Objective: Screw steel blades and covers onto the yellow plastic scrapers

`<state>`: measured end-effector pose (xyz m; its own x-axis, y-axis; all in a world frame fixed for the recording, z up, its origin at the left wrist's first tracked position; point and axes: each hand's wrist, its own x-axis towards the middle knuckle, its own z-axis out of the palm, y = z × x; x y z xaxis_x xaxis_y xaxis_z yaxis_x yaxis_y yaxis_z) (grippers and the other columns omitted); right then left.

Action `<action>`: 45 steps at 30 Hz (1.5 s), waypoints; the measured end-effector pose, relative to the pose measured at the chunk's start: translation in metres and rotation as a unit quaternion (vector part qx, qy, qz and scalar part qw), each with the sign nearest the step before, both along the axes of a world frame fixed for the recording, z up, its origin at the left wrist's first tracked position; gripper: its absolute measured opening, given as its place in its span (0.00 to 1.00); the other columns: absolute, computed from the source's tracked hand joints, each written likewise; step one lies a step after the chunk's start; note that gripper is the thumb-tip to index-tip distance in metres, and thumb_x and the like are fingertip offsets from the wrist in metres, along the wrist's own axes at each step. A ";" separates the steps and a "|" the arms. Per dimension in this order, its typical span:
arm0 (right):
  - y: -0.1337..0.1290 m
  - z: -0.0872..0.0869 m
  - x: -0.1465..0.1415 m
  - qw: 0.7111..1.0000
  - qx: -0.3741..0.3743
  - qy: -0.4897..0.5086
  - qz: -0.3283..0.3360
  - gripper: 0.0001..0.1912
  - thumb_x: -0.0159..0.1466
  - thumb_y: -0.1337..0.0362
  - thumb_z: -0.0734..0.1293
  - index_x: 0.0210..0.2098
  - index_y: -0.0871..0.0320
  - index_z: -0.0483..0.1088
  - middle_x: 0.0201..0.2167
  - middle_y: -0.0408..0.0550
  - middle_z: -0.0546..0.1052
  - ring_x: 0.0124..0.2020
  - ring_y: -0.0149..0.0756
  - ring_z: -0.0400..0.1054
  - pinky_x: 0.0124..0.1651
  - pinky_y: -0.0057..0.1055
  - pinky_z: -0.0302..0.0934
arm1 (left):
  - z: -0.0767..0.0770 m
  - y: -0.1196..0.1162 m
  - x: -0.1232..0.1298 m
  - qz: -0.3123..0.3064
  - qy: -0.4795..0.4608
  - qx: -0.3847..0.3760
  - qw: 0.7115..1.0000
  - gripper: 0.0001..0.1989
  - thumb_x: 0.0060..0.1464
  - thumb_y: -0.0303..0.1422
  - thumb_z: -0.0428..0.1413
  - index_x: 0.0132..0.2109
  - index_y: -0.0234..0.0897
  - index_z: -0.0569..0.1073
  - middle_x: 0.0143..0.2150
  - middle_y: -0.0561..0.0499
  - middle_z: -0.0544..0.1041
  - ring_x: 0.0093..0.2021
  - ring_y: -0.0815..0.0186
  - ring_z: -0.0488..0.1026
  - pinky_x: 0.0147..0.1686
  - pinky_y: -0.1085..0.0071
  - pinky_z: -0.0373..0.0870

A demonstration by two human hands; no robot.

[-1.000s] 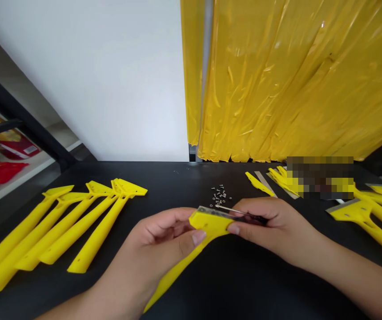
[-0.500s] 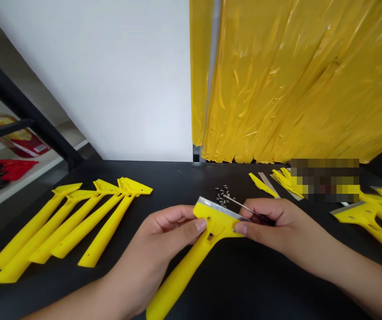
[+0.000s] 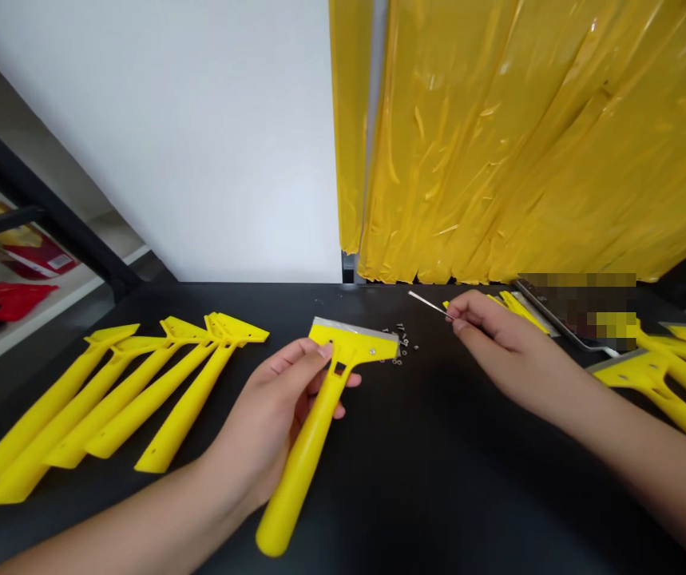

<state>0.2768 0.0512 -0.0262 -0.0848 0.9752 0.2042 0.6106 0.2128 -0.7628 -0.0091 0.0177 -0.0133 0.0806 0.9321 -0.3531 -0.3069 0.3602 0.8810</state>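
Yellow plastic scraper (image 3: 302, 479) sits upright in the left hand (image 3: 267, 403), the thumb across the front of its neck and the fingers curled round from behind. The handle drops toward the lower middle of the frame, while the head stands clear of the hand. This hold seems to keep the steel blade (image 3: 351, 325) and the face of the head turned up to view, with a small screw showing near the blade's right end.

The right hand (image 3: 498, 343) is pinched narrowly on what looks like a precision screwdriver (image 3: 430, 304), its thin shaft pointing to the upper left, well apart from the scraper. The fingers hide its handle, so that part cannot be made out.

Between the hands, just past the scraper head, a small scatter of screws and washers (image 3: 401, 342) lies on the black worktop (image 3: 468, 495), within reach of both hands; the head covers part of it.

Bladeless yellow handles (image 3: 132, 399) lie fanned at the left, heads pointing away. At the right edge, scrapers with blades (image 3: 648, 383) run out of the frame. A pixelated patch (image 3: 576, 307) at the upper right of the worktop hides whatever lies there, along with parts of the yellow pieces (image 3: 519, 311) beside it.
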 end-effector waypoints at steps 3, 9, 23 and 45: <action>0.012 0.002 0.014 0.999 0.027 -0.010 -0.029 0.08 0.69 0.56 0.70 0.47 0.47 0.72 0.28 0.40 0.68 0.30 0.36 0.60 0.33 0.34 0.54 | -0.003 0.004 -0.001 0.027 -0.008 0.003 1.000 0.05 0.64 0.31 0.62 0.47 0.37 0.78 0.50 0.45 0.81 0.47 0.57 0.84 0.32 0.73 0.81; 0.019 0.006 0.019 0.997 0.016 0.072 -0.011 0.13 0.69 0.50 0.70 0.47 0.50 0.76 0.31 0.42 0.74 0.28 0.33 0.66 0.33 0.33 0.61 | -0.004 0.004 -0.002 0.044 -0.009 -0.006 0.999 0.04 0.64 0.30 0.61 0.46 0.39 0.76 0.48 0.47 0.78 0.43 0.56 0.84 0.25 0.73 0.78; 0.022 -0.014 0.010 0.996 0.080 0.031 -0.002 0.09 0.69 0.55 0.71 0.43 0.52 0.71 0.37 0.45 0.78 0.38 0.39 0.73 0.42 0.37 0.64 | -0.003 0.005 0.000 0.015 0.000 0.011 1.000 0.05 0.68 0.33 0.56 0.49 0.40 0.73 0.47 0.49 0.76 0.40 0.61 0.80 0.27 0.71 0.77; 0.021 -0.016 0.009 0.995 0.092 -0.026 0.014 0.08 0.71 0.55 0.68 0.44 0.51 0.71 0.38 0.46 0.81 0.40 0.41 0.76 0.43 0.37 0.66 | -0.001 0.002 0.000 -0.021 0.012 -0.002 1.000 0.07 0.67 0.34 0.58 0.50 0.40 0.75 0.51 0.46 0.79 0.40 0.61 0.81 0.28 0.73 0.77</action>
<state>0.2856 0.0720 -0.0420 -0.1258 0.9188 0.3740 0.6399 0.3633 -0.6772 -0.0094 0.0197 -0.0147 0.1101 0.9268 -0.3590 -0.2698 0.3755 0.8867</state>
